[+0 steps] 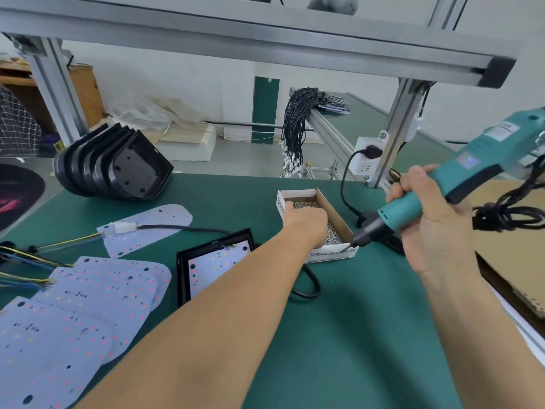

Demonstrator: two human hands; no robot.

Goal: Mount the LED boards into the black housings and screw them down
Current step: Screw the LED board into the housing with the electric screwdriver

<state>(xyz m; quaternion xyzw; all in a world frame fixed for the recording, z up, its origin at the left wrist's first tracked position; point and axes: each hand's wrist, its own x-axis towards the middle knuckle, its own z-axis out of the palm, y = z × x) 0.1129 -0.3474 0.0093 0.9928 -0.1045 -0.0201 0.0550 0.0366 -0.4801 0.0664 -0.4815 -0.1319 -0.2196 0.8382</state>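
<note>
Loose LED boards (59,314) lie at left, one board seated in a black housing (216,264) beside them. The left hand (306,222) dips into the screw box (320,222) (fingers hidden, grip unclear). The right hand (433,214) grips a teal screwdriver (460,178).

Screw box (330,255): front flap printed "SPRING", rest of the line blurred; left end flap shows "SPRIN", cut off. Screwdriver (483,160) label unreadable.
</note>
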